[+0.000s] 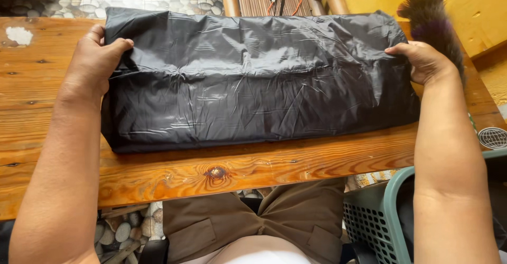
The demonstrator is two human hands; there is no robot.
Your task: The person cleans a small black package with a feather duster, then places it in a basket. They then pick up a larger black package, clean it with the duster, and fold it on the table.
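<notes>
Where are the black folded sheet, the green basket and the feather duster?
black folded sheet [253,79], head view, middle of its top face.
green basket [393,200], head view, its rim.
feather duster [430,13], head view, its dark plume.

Two hands [97,58] [422,60], one folded black plastic sheet [253,79], one wooden worktop [211,171], one green basket [380,211] — and one feather duster [430,18].

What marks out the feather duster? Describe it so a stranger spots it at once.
Start at the wooden table and the black folded sheet that both hands hold flat on it. Go to the right hand at the sheet's right end; the duster lies just beyond it, at the table's far right corner. It alone is fluffy: a dark brown plume with a purplish middle.
</notes>
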